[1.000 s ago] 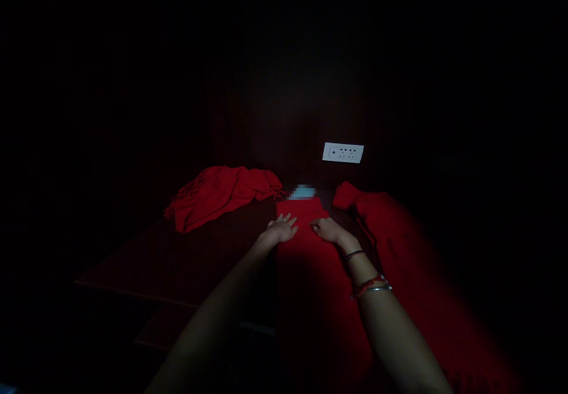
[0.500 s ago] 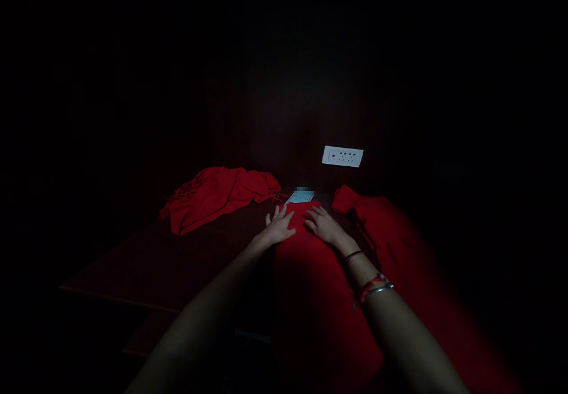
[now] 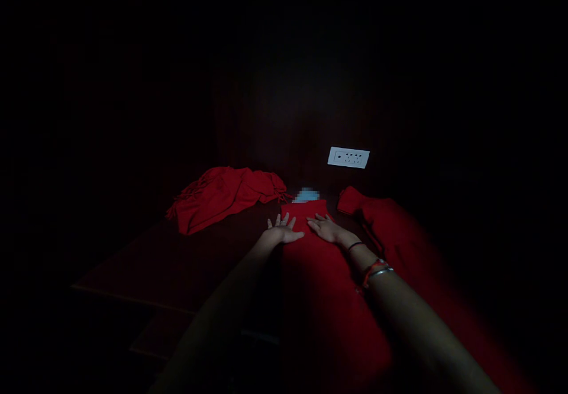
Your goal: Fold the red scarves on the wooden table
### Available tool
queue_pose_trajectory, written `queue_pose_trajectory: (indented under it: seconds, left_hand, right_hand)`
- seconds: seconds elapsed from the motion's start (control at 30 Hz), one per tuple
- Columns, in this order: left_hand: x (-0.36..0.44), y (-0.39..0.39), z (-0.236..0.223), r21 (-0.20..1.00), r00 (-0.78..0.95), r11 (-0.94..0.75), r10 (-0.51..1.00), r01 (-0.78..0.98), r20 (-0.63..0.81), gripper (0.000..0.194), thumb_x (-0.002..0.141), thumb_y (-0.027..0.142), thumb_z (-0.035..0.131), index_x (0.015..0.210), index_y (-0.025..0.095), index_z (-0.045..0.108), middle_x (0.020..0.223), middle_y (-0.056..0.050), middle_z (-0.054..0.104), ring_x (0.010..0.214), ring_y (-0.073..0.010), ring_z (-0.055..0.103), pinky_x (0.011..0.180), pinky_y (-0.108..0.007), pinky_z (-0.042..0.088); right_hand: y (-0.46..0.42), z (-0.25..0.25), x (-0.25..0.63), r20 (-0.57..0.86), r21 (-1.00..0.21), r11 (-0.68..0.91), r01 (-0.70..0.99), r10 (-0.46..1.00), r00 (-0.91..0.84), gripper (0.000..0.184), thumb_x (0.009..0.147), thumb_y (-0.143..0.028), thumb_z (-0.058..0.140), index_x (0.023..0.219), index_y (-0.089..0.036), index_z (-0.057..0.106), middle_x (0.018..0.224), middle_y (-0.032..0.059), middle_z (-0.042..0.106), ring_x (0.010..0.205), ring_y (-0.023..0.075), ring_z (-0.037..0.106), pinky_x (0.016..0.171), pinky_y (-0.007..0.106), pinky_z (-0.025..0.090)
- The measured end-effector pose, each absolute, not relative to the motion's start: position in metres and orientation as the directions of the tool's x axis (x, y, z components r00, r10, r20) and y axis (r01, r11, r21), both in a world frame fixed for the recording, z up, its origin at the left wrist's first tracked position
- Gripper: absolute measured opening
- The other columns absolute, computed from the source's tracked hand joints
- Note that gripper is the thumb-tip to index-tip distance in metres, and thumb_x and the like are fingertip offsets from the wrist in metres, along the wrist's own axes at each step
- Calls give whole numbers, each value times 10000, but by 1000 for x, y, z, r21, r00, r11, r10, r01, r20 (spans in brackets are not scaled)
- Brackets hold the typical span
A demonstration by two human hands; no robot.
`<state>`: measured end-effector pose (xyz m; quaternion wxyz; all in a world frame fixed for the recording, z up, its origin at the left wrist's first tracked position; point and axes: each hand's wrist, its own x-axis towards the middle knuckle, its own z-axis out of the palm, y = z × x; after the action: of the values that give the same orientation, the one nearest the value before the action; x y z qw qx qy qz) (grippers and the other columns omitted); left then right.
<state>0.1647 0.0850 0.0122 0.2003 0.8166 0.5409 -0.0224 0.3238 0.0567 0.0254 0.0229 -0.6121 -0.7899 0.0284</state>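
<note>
A long strip of red cloth [image 3: 332, 305] runs from the table toward me, and its near part drops into shadow. My left hand [image 3: 284, 232] lies spread on its left edge, near the far end, fingers fanned and a ring on one of them. Opposite it, my right hand [image 3: 326, 229] rests palm down on the cloth with fingers stretched out. Neither hand grips anything. Just beyond the cloth's far end is a pale blue item [image 3: 307, 195], partly blurred, whose kind I cannot make out.
A crumpled red scarf [image 3: 231, 196] with fringe lies on the dark table [image 3: 168, 270] at the left. More red cloth [image 3: 399, 234] stretches along the right. A white socket panel [image 3: 348, 157] is on the back wall. Surroundings are very dark.
Both hands have slid a little toward me, away from the cloth's far edge, and now lie flatter on it. The whole view has shifted slightly.
</note>
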Motion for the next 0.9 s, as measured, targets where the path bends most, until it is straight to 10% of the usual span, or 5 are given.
queue_pose_trajectory:
  seconds: [0.5, 0.73, 0.9]
  left_hand:
    - [155, 81, 11, 298, 514, -440, 821, 847, -250, 637, 763, 536, 238, 1318, 246, 120, 1378, -19, -15, 1250, -217, -52, 952, -513, -31]
    - [148, 90, 6, 288, 484, -485, 871, 826, 82, 639, 793, 528, 118, 1327, 181, 74, 1376, -35, -76, 1252, -190, -65, 975, -473, 26]
    - [147, 107, -2, 209, 395, -372, 915, 905, -82, 809, 700, 668, 137, 1326, 156, 125, 1382, -43, 24, 1247, -277, -2, 979, -474, 61]
  right_hand:
    - [23, 19, 337, -13, -64, 316, 946, 948, -318, 437, 798, -98, 282, 1213, -140, 409, 1269, 82, 375, 1175, 137, 317, 971, 244, 235]
    - [55, 41, 335, 248, -119, 266, 957, 941, -230, 439, 819, -209, 279, 1223, -67, 375, 1268, 106, 376, 1177, 145, 310, 977, 244, 212]
    - [79, 22, 314, -126, -91, 122, 988, 983, -133, 688, 779, -578, 199, 1329, -172, 119, 1382, 90, 73, 1250, 245, 50, 995, 409, 96]
